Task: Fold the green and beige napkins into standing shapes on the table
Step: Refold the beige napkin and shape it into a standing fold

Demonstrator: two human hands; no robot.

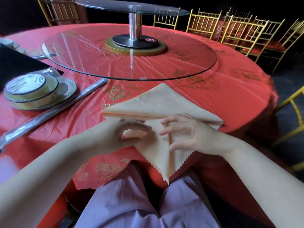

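A beige napkin (pixel 158 102) lies folded on the red table (pixel 230 99) at its near edge. Its top part forms a flat triangle, and two flaps meet at a centre crease in a point that hangs over the edge toward my lap. My left hand (pixel 115 134), blurred by motion, pinches the left flap between thumb and fingers. Over the right flap my right hand (pixel 189 134) is held with fingers spread and loosely bent, its fingertips near the centre crease. No green napkin is in view.
A large glass turntable (pixel 115 60) on a metal post fills the table's middle. At the left stand a plastic-wrapped bowl and plate set (pixel 37 92), wrapped chopsticks (pixel 49 112) and a black object (pixel 16 63). Gold chairs (pixel 238 30) ring the far and right sides.
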